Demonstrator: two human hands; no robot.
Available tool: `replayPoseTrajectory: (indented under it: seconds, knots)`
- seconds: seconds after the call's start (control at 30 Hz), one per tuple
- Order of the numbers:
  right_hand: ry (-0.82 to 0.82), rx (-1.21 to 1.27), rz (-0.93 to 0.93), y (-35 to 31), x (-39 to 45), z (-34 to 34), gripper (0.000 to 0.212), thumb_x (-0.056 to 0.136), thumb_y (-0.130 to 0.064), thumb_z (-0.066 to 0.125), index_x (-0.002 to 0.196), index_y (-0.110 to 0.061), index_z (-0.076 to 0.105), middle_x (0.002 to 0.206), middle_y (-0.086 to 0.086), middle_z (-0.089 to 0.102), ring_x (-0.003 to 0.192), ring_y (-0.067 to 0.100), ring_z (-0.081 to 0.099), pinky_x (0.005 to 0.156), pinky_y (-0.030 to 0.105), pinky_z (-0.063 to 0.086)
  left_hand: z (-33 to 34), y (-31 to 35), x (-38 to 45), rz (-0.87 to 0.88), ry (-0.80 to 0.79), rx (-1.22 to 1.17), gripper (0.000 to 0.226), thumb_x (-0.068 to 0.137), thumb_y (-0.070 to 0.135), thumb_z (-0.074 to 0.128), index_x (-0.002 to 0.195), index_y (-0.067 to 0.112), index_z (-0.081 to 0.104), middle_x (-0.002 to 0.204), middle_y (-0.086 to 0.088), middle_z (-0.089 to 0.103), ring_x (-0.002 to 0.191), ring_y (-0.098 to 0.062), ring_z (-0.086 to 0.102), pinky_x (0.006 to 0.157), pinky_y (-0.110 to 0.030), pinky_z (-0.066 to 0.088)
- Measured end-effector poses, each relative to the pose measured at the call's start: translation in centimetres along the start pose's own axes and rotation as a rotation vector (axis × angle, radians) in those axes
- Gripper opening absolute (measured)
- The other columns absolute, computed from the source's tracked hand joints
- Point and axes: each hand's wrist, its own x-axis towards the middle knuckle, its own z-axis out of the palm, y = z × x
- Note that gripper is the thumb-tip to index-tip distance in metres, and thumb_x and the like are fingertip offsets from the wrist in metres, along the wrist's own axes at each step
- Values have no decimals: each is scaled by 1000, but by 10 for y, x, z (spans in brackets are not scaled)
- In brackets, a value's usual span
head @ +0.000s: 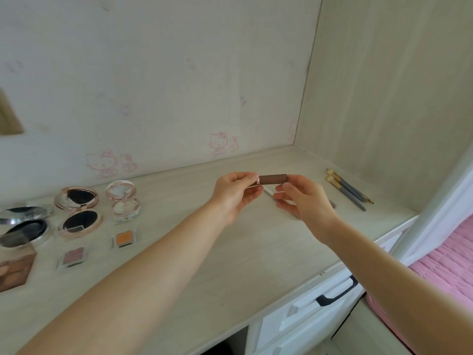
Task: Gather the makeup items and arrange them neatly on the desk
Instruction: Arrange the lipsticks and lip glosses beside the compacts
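On the desk [230, 252] compacts [76, 201] sit grouped left, brushes [345, 187] remain right, while the left hand [235, 196] and right hand [302, 198] pinch a lipstick [272, 179], seemingly midway.

Both arms reach forward; the left hand [234, 197] and right hand [304, 198] (fingers [286, 187] curled) pinch one lipstick tube [272, 179] between them.

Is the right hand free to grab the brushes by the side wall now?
Probably not yet: the right hand is holding the brown lipstick tube together with the left hand. The brushes lie unobstructed on the desk, just beyond it.
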Motion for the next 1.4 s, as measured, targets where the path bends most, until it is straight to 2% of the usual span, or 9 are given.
replayPoseTrajectory:
  seconds: [0.2,0.33,0.6,0.77,0.93,1.07,1.17,1.3,1.4]
  knots:
    - [-104,-4,13,-12,-25,32,24,98,-10,45,112,-11,65,100,4,67,96,18,67,78,30,58,-48,11,-45,-9,-72,105,7,85,4,69,89,-1,69,74,-9,68,69,-22,70,66,-24,57]
    - [-179,-55,16,-18,-39,56,27,98,-9,44,114,-13,64,108,6,68,99,18,67,81,31,57,-75,19,-72,-25,-103,180,13,83,6,71,94,1,70,75,-6,71,72,-24,71,65,-23,56]
    - [-346,-173,-28,-17,-65,112,28,95,-7,46,109,-22,65,104,2,69,90,13,68,72,25,54,-132,37,-126,-1,-95,375,21,81,8,73,100,1,69,94,-18,72,76,-25,71,68,-24,56]
    - [-425,-263,-100,-17,-80,149,34,92,-6,46,102,-30,67,99,-5,70,83,7,68,67,20,53,-161,45,-155,3,-83,494,19,84,10,71,103,5,68,89,-13,74,72,-19,69,66,-24,55]
    - [-505,-272,-123,-9,-103,185,42,84,9,45,96,-26,66,91,2,69,79,9,66,67,22,55,-196,45,-181,219,60,911,11,83,16,72,91,24,68,73,1,68,63,-8,59,62,-22,45]
    - [-557,-249,-163,-2,-121,210,23,87,-2,56,89,-21,67,81,0,69,70,7,65,61,17,51,-223,43,-200,410,189,1207,24,78,18,76,83,37,62,80,11,65,74,0,59,65,-11,43]
    - [-535,-318,-239,4,-129,227,19,88,-4,59,86,-23,64,87,-1,67,73,7,66,60,17,52,-239,41,-210,501,266,1292,21,75,14,77,88,28,66,80,13,63,75,-4,57,66,-13,41]
    - [-559,-542,-498,10,-137,238,16,90,-11,60,106,-15,64,101,-2,63,87,13,61,76,24,52,-247,38,-217,655,339,1387,22,71,10,81,88,17,69,80,7,63,77,-16,58,70,-31,47]
    - [-592,-662,-676,10,-137,242,19,94,-16,56,110,-9,63,101,5,61,85,19,58,78,30,47,-245,37,-218,752,369,1403,22,70,9,82,87,13,70,80,4,64,75,-19,58,69,-32,47]
